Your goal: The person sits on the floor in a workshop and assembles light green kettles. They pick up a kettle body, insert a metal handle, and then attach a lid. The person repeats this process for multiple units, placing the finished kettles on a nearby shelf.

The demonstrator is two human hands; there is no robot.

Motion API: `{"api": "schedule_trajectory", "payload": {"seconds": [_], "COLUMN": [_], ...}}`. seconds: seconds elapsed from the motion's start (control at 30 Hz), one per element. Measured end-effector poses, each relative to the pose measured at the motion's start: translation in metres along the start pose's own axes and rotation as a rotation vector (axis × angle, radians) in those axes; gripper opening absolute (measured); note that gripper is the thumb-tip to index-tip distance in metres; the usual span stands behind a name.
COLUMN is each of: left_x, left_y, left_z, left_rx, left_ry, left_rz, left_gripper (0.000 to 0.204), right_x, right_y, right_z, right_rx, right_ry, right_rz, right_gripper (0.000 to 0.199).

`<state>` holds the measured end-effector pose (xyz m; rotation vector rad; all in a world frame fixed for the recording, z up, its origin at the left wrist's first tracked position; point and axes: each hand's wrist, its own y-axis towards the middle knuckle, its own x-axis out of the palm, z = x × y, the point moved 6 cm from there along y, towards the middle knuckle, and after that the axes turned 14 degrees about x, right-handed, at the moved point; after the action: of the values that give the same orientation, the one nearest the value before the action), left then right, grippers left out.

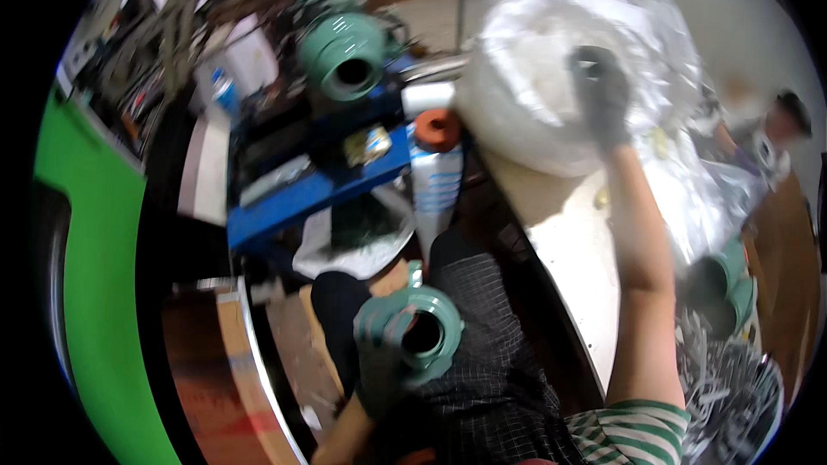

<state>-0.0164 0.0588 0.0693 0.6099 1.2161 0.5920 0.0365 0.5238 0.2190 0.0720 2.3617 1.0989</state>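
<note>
Landmark: the white, round tub lined with clear plastic film (pixel 508 125), on the cream, flat-topped counter (pixel 568 263). The green, ring-mouthed housing, apparently painted metal (pixel 446 336), is well apart from it, on the wearer's side and to its left, at the lap. Left hand, in a grey-green glove (pixel 377 375), is grasping that housing by its left side; it's the far hand from the tub. Right hand, in a grey glove (pixel 601 99), is the near one: over the tub's mouth, right of its middle, arm stretched away from the body. Can't tell if those fingers are clenched, released or on something; too blurred. Also can't tell if they touch the contents. So from the right hand, the housing lies back toward the wearer and left, with the counter edge between. Housing axis: ring mouth faces up at the head camera, short stub points away from the wearer; true length is foreshortened. Left of the tub, near it: the clear, blue-marked bag with an orange-red round top (pixel 437 176). Farther left, beyond that: a second green, round-mouthed housing (pixel 345 39), out of reach of both hands as they stand.
</note>
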Motion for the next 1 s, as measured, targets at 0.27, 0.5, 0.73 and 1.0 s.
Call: {"api": "schedule_trajectory", "payload": {"seconds": [0.27,0.5,0.73,1.0], "left_x": [0.005,-0.008,-0.014,-0.018], "left_y": [-0.003,-0.017,-0.012,-0.007], "left_z": [-0.013,-0.004,-0.019,-0.022], "left_rx": [0.029,0.09,0.031,0.09], "left_ry": [-0.333,0.021,0.013,0.221], "left_rz": [0.025,-0.038,-0.085,-0.319], "left_gripper": [0.066,0.03,0.032,0.055], "right_x": [-0.023,-0.055,-0.048,-0.029], "right_y": [-0.262,-0.295,-0.305,-0.331], "right_z": [-0.122,-0.172,-0.174,-0.159], "right_rx": [0.845,-0.462,-0.897,-0.672], "right_ry": [0.91,0.56,0.398,0.282], "right_rz": [-1.502,-0.949,-0.911,-1.164], "right_gripper": [0.048,0.044,0.043,0.05]}}
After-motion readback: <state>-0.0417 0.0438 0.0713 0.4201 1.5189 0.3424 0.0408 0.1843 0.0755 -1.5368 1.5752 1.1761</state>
